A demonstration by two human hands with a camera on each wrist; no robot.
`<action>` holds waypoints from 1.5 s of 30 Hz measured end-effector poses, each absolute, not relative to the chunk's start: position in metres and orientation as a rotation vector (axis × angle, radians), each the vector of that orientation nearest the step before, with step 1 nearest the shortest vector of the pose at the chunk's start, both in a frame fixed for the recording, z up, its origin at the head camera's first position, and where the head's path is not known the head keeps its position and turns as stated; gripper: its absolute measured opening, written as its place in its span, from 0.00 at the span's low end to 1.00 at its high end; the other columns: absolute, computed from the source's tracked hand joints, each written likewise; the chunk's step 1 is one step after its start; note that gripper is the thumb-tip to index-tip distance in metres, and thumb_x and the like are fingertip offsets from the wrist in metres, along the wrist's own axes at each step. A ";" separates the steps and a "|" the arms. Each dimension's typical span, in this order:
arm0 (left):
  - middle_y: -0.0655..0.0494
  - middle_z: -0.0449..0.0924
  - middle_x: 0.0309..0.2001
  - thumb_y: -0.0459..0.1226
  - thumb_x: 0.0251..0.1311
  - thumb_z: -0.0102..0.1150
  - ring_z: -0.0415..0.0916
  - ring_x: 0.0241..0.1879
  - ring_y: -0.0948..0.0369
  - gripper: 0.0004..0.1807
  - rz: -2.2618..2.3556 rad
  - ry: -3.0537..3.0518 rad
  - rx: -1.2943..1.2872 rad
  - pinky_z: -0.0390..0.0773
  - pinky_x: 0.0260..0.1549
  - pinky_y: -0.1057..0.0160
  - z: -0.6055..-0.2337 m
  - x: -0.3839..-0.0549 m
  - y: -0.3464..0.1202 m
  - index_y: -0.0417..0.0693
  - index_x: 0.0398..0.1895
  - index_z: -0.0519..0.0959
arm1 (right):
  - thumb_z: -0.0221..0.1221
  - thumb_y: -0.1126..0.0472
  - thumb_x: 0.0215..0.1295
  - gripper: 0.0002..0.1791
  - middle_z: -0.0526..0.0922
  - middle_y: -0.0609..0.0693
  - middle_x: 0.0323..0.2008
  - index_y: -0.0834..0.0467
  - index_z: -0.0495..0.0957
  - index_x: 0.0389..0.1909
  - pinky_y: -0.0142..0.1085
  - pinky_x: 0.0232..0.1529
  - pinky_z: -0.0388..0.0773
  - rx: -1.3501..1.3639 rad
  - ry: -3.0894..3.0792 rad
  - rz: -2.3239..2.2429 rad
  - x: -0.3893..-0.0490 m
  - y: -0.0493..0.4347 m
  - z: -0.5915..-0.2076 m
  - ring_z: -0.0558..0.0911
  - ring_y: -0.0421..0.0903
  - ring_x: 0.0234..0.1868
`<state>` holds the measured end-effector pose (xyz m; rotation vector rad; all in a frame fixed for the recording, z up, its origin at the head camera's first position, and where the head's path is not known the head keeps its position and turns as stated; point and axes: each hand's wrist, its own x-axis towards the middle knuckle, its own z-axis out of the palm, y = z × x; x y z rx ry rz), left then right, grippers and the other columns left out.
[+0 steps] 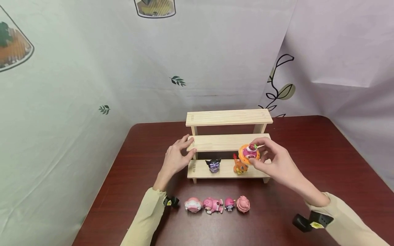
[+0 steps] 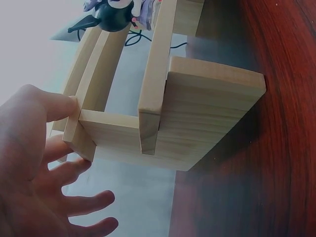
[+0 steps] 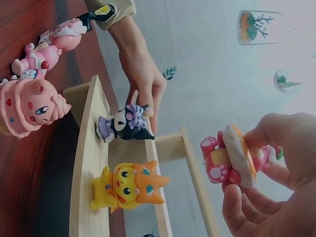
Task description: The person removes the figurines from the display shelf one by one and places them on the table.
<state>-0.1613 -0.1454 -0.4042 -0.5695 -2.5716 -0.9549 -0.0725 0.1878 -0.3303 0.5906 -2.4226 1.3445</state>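
My right hand [image 1: 278,165] pinches a toy figurine [image 1: 250,152] with an orange ring, a pink top and a strawberry, above the lower shelves. Pink feet with paw pads show under its ring in the right wrist view. At the other end, my left hand [image 1: 176,157] grips the left end of the middle board of a three-step wooden stand [image 1: 227,118], thumb and fingers on either side. On the lowest step stand a black-and-purple figurine [image 3: 123,123] and a yellow figurine with an orange hood [image 3: 128,185].
In front of the stand, a row of pink figurines lies on the dark red table [image 1: 138,212]: a pink-and-white one [image 1: 193,205], a pink bear-like one [image 1: 213,205], a small one [image 1: 229,204] and a swirl-topped one [image 1: 243,204]. A printed cloth [image 1: 147,61] hangs behind.
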 end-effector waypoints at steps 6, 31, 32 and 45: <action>0.48 0.74 0.65 0.46 0.60 0.65 0.72 0.62 0.44 0.26 -0.956 -2.572 -0.570 0.73 0.51 0.39 -0.405 -0.162 -0.146 0.48 0.62 0.81 | 0.71 0.73 0.50 0.24 0.80 0.49 0.39 0.58 0.78 0.49 0.29 0.26 0.72 0.595 -2.419 1.340 -0.068 0.194 -0.331 0.78 0.44 0.24; 0.46 0.74 0.65 0.45 0.60 0.67 0.72 0.62 0.44 0.27 -0.960 -2.563 -0.576 0.74 0.52 0.41 -0.403 -0.161 -0.145 0.46 0.62 0.80 | 0.71 0.77 0.48 0.27 0.81 0.47 0.34 0.55 0.78 0.48 0.30 0.24 0.73 0.562 -2.446 1.332 -0.042 0.216 -0.344 0.77 0.42 0.25; 0.46 0.74 0.65 0.45 0.60 0.67 0.72 0.62 0.44 0.27 -0.961 -2.560 -0.576 0.74 0.52 0.41 -0.403 -0.161 -0.145 0.46 0.62 0.80 | 0.71 0.77 0.47 0.27 0.81 0.47 0.34 0.55 0.78 0.49 0.30 0.24 0.73 0.563 -2.448 1.332 -0.042 0.216 -0.345 0.77 0.42 0.25; 0.46 0.74 0.65 0.45 0.61 0.65 0.73 0.62 0.44 0.26 -0.954 -2.563 -0.580 0.74 0.51 0.42 -0.404 -0.161 -0.145 0.47 0.62 0.80 | 0.71 0.78 0.45 0.28 0.80 0.48 0.33 0.56 0.78 0.48 0.28 0.25 0.73 0.554 -2.441 1.347 -0.033 0.218 -0.356 0.77 0.41 0.25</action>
